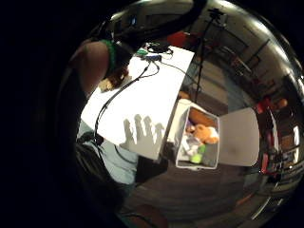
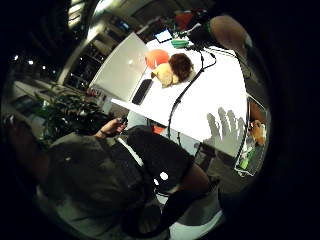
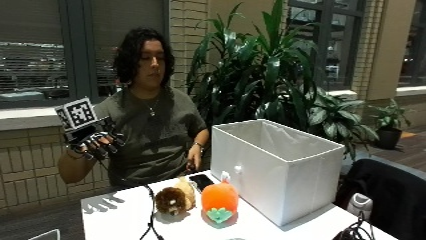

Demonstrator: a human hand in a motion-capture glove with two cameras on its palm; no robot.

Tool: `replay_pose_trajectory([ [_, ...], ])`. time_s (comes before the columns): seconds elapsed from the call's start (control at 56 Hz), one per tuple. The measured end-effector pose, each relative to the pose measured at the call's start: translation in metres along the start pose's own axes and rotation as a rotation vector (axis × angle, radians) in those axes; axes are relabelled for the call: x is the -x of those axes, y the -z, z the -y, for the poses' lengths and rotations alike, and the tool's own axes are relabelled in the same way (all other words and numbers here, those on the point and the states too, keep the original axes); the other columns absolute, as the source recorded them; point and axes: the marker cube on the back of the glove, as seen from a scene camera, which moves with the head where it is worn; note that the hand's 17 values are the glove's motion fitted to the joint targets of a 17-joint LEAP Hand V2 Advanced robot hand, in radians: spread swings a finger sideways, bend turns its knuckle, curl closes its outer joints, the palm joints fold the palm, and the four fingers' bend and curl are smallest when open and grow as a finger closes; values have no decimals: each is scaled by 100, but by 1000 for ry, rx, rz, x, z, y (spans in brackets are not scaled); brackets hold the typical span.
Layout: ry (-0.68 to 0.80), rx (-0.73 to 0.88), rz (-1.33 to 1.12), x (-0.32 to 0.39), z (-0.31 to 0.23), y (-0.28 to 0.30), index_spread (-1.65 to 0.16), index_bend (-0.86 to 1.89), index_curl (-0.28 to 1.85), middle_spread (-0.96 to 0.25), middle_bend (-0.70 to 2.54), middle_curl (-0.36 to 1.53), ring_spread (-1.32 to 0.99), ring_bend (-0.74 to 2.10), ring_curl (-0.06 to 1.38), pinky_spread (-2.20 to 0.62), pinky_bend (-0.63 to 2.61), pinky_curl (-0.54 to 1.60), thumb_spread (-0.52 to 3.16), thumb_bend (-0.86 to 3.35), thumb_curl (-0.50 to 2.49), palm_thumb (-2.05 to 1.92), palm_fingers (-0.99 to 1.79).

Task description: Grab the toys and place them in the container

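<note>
Seated behind a white counter, with a big white fabric container standing on it at its far end from the raised hand, open at the top. Inside that container, seen from the little-finger palm view: an orange-brown plush, something pale beside it and a green piece, so partly filled already; cannot tell exactly how many toys lie in there. Left out on the counter, just beside the container's wall: an orange pumpkin-like plush with a green leaf piece at its base, and touching it a brown-and-tan hedgehog-like plush; a dark phone lying just behind them. Gloved right hand lifted well above the counter at chest height, away from the toys, fingers spread and holding nothing, matched by the splayed shadow of a hand on the counter in both palm views. Judged as between picks: some toys in, two visibly still to go. Next move likely to call for lowering the hand across to the hedgehog-like plush, the nearer of the two, closing round its soft body, then lifting high enough to clear the container's tall rim before letting go. Worth minding the black cable trailing across the counter close to that toy.
</note>
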Motion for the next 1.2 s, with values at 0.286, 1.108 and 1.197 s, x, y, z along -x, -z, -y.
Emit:
replay_pose_trajectory([
  [0.286,539,79,-65,18,16,14,-35,18,16,-16,20,12,-24,35,13,-2,52,21,86,-9,6,-12,45],
  [1.108,753,-187,-135,141,172,-194,-34,8,13,-35,75,45,-41,105,37,-31,73,34,122,-1,18,0,117],
  [1.197,771,-302,-57,162,171,-141,-34,25,18,-34,92,52,-36,117,44,-36,76,39,128,6,25,12,136],
])
